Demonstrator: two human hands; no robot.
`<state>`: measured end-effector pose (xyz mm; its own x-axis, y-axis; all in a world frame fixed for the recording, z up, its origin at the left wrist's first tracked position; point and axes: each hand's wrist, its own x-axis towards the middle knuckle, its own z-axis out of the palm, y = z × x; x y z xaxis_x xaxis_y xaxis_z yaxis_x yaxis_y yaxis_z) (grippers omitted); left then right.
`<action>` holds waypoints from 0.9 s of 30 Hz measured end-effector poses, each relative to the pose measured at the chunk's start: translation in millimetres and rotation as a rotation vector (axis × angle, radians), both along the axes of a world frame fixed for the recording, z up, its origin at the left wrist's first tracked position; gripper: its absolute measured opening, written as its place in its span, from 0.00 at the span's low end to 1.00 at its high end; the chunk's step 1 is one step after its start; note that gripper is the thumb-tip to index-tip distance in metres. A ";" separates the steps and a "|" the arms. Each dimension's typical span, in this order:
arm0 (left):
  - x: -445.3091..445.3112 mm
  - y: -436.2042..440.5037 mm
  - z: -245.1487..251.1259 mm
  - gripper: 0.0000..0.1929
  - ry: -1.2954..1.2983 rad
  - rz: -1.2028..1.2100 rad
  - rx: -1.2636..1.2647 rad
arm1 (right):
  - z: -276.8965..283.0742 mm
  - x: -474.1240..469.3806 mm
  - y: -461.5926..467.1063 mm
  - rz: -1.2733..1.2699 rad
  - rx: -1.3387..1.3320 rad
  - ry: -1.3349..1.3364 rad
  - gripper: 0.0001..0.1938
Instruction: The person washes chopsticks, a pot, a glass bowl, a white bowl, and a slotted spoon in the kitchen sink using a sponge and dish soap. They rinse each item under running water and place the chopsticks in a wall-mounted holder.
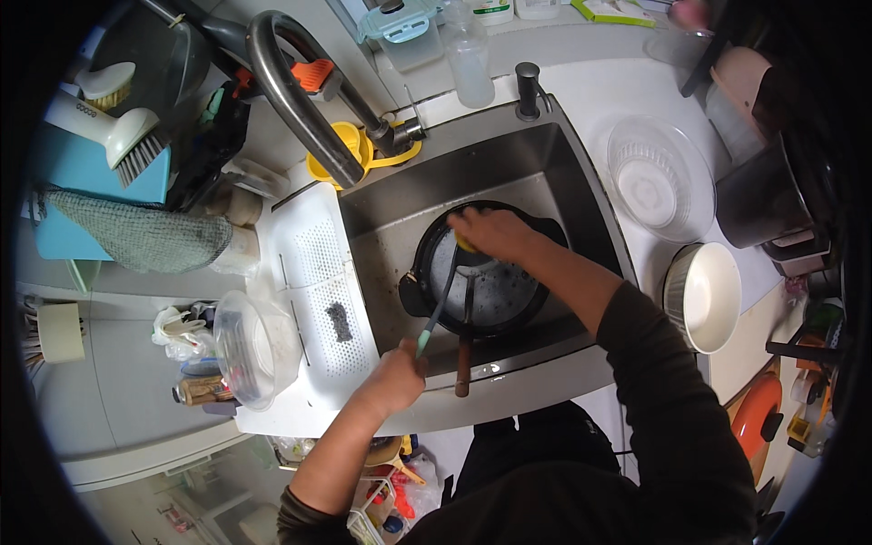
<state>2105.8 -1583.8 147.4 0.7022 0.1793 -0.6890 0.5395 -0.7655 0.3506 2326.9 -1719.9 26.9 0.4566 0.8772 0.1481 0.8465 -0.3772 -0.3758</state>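
Note:
My left hand (392, 380) grips the pale green handle end of a long utensil (444, 300), whose shaft slants up over a black pot. My right hand (501, 234) presses a yellow sponge (464, 243) against the far end of that utensil, hiding its head. Below them, the black two-handled pot (411, 296) sits in a dark metal sink (584, 184), with foamy liquid (501, 300) inside. A second utensil with a wooden handle (464, 361) leans in the pot, its handle reaching over the sink's front edge.
A white perforated drainboard (320, 252) with a dark scouring pad (338, 323) covers the sink's left side. The curved faucet (300, 112) arches at the upper left. Clear plastic bowls (657, 180) and a cream bowl (705, 300) stand right; another clear bowl (255, 351) stands left.

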 end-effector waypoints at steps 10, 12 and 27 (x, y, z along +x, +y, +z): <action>-9.6 -15.1 -7.5 0.04 -0.095 0.190 -0.299 | -10.0 1.4 9.7 0.368 -0.152 0.048 0.07; -11.5 -4.9 -0.9 0.05 0.118 0.574 -0.566 | -14.2 8.7 6.9 0.202 0.021 0.209 0.09; -9.2 -43.7 -23.5 0.07 0.077 1.047 -1.300 | -50.5 -57.8 70.3 -1.180 1.184 1.888 0.16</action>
